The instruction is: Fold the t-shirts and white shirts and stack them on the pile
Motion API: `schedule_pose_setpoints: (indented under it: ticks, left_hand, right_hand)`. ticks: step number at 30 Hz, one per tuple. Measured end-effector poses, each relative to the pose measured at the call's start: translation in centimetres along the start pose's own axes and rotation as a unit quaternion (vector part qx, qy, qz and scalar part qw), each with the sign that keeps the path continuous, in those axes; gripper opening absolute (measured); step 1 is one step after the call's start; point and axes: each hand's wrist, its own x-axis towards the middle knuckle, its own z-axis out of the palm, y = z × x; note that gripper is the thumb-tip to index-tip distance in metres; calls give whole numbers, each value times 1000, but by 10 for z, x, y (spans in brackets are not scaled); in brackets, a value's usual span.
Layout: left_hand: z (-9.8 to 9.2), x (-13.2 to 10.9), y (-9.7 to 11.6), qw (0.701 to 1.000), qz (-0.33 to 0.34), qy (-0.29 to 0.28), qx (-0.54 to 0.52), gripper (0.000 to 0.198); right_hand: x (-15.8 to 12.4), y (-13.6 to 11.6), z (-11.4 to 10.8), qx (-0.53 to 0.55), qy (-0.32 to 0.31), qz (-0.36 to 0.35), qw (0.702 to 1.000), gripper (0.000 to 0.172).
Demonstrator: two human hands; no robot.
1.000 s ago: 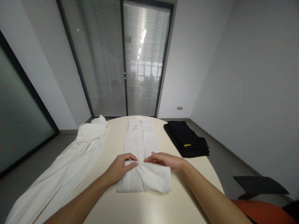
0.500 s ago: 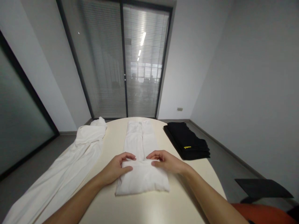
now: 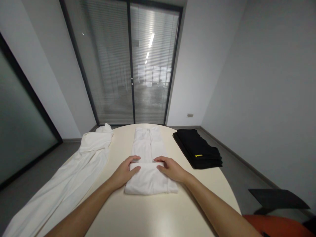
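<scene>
1. Nearest, the bare stretch of the table [image 3: 138,214] runs out of view at the bottom, so its near edge cannot be seen; an orange chair seat [image 3: 278,225] stands off the right edge.
2. The white folded garment [image 3: 151,184] lies midway between the table's left and right edges, directly between and beneath the hands; its long axis runs away from the person towards the far edge; its near end is doubled over as a flap.
3. Left hand [image 3: 122,174] and right hand [image 3: 174,169] touch opposite sides of that flap, about equally near; each thumb rests on top, fingers curled just past the flap's far edge; whether they pinch the cloth or merely rest there, I cannot tell.
4. The flap looks smooth, slightly creased, with a rounded near fold; beyond it a narrower strip lies flat, a seam down its middle, reaching almost to the far edge.
5. Along the left edge lies another white garment [image 3: 89,169], long and loosely wrinkled; by the right edge, towards the far end, sits a black cloth stack [image 3: 198,144] with a yellow mark [image 3: 198,155].
</scene>
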Motion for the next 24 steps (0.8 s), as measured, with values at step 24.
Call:
schedule_pose_setpoints:
  ticks: [24]
  left_hand:
    - [-10, -7, 30, 989, 11, -63, -132, 47]
  right_hand:
    - [-13, -27, -27, 74, -58, -11, 996, 27]
